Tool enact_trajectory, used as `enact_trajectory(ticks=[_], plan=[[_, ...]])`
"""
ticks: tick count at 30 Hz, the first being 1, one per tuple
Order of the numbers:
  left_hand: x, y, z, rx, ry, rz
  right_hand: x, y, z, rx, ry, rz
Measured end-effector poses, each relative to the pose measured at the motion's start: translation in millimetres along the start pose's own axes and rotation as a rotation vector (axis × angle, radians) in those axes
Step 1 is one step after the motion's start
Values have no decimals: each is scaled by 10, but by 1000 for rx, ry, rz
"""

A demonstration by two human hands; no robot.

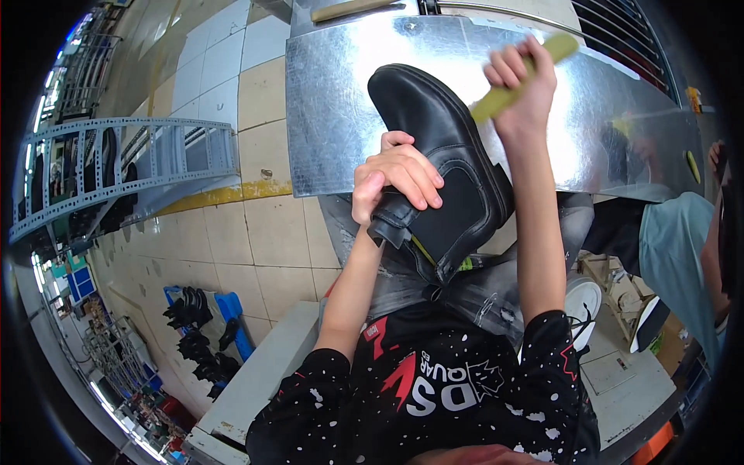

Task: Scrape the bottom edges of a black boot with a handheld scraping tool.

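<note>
A black leather ankle boot (425,108) with a dark side panel lies tilted over the front edge of the metal table (333,85), toe pointing away to the upper left. My left hand (399,177) is closed around its shaft, fingers wrapped over the leather near the opening. In my right hand (524,81) is a yellow-green bar (561,46), held in a closed fist. The bar's lower end is beside the boot's right-hand edge near the sole; I cannot tell whether it touches.
A metal rack (132,182) holding dark footwear stands on the tiled floor at left. Below it, a blue crate (232,306) sits by several black boots. A wooden-looking stick (353,9) lies at the table's back. On the right, another person's sleeve (674,240) is close to the table.
</note>
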State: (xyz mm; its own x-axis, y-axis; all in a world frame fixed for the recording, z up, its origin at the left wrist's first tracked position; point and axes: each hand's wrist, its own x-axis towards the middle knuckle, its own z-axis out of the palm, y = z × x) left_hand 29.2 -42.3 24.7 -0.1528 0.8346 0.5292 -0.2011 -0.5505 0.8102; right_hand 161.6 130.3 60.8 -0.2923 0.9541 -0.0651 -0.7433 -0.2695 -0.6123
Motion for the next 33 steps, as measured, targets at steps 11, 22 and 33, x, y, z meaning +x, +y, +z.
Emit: enact_trajectory(ticks=[11,22,33], plan=[[22,-3,102,54,67,-15,-620,-409,-954,79,86,51],[-23,42,68,63,63,-21,-487,-246,-373,153,12,77],[-44,59,72,71,42,-11,172,121,135,-30,-173,125]])
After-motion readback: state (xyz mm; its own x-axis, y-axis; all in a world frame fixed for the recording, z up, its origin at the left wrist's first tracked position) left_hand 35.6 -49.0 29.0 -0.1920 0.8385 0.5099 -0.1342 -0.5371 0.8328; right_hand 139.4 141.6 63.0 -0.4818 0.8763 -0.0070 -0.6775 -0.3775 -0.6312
